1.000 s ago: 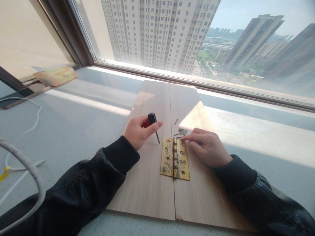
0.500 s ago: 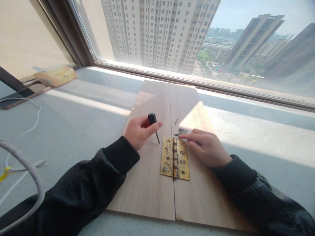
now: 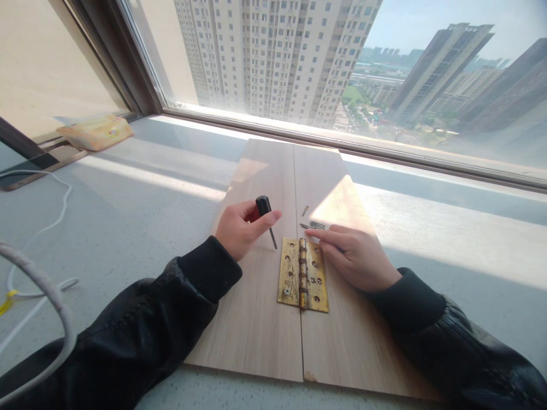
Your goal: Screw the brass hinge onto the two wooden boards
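Observation:
In my left hand [image 3: 239, 228] is a screwdriver [image 3: 264, 206] with a black handle, its shaft slanting down toward the boards. My left fingers are closed round the handle. My right hand [image 3: 354, 253] rests low over the right board, its index finger stretched out to a small pile of screws [image 3: 317, 225]. The fingertip is at one screw [image 3: 305, 226] on the pile's left side. A further screw [image 3: 305, 210] lies apart, farther back. Just below the fingertips, a worn brass hinge [image 3: 303, 276] lies open across the seam, with one screw head [image 3: 286, 291] in its lower left hole.
Two pale wooden boards [image 3: 260, 341] lie side by side on a speckled white sill [image 3: 171, 210]. A white cable [image 3: 55, 302] loops at the left. A packet [image 3: 98, 132] and a phone [image 3: 32, 179] lie by the window frame [image 3: 141, 68].
My right index finger has slid slightly left and back, and the screw at its tip has shifted and turned. My left hand and the screwdriver have hardly moved.

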`<state>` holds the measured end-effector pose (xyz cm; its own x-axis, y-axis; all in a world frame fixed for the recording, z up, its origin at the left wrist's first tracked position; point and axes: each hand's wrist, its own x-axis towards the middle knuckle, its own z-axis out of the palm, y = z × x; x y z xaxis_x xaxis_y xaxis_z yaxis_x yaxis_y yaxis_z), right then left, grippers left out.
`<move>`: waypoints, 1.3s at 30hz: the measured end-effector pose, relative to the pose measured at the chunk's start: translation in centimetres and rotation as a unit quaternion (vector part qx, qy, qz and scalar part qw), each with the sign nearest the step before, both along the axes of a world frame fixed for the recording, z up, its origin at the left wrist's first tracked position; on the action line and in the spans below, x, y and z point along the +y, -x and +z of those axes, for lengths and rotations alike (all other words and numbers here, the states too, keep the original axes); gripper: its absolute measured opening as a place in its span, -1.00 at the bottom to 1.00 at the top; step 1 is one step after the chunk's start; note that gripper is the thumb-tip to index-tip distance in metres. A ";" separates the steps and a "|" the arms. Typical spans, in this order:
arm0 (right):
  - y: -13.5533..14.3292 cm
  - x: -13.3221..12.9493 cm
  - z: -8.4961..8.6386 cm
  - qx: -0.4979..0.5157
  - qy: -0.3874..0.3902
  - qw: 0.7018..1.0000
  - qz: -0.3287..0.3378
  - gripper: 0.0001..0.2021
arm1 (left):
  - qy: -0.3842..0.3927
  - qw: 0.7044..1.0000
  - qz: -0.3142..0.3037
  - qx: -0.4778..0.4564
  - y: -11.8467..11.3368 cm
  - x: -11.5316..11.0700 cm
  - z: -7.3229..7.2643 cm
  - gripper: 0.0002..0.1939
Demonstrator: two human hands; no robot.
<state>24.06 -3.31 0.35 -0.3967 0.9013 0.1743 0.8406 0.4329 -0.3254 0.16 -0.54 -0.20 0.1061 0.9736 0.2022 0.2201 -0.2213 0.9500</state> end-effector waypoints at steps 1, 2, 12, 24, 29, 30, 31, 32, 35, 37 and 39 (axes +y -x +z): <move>0.0 0.0 0.0 0.001 0.001 1.000 -0.001 -0.64 | 0.001 1.000 -0.001 0.000 0.0 0.0 0.0 -0.62; 0.1 0.0 0.0 0.003 0.001 1.000 -0.002 -0.64 | 0.001 1.000 -0.001 0.000 0.0 0.0 0.1 -0.62; -0.4 0.0 -0.2 0.146 -0.041 0.987 -0.050 -0.65 | 0.000 1.000 0.003 -0.007 0.0 0.0 0.0 -0.66; -0.7 -0.2 0.0 0.173 -0.030 0.980 -0.091 -0.69 | 0.003 0.948 -0.309 0.079 0.5 -2.6 5.1 -0.92; -0.8 -0.1 -0.1 0.173 -0.019 0.981 -0.084 -0.69 | -0.039 0.939 -0.322 0.113 0.2 -2.9 5.3 -0.96; -0.8 -0.1 -0.1 0.174 -0.019 0.981 -0.082 -0.69 | -0.044 0.938 -0.323 0.115 0.2 -2.8 5.2 -0.96; -0.7 0.0 -0.1 0.174 -0.019 0.981 -0.081 -0.69 | -0.051 0.937 -0.325 0.116 0.1 -2.8 5.2 -0.97; -0.7 0.0 -0.1 0.174 -0.019 0.981 -0.080 -0.69 | -0.060 0.936 -0.328 0.117 0.1 -2.9 5.2 -0.97; -0.6 0.1 -0.1 0.174 -0.022 0.981 -0.079 -0.69 | -0.089 0.931 -0.332 0.123 0.0 -3.0 5.3 -0.97; -0.6 0.1 -0.1 0.175 -0.024 0.981 -0.078 -0.69 | -0.101 0.928 -0.334 0.128 0.0 -3.1 5.5 -0.97; -0.6 0.1 -0.2 0.176 -0.027 0.981 -0.077 -0.69 | -0.109 0.925 -0.338 0.138 0.0 -3.1 5.6 -0.97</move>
<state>24.61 -3.25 0.18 -0.1634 0.9316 0.3246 0.7365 0.3341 -0.5882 0.17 -3.64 5.41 0.7518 0.6056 0.2607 0.1886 -0.5765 0.7950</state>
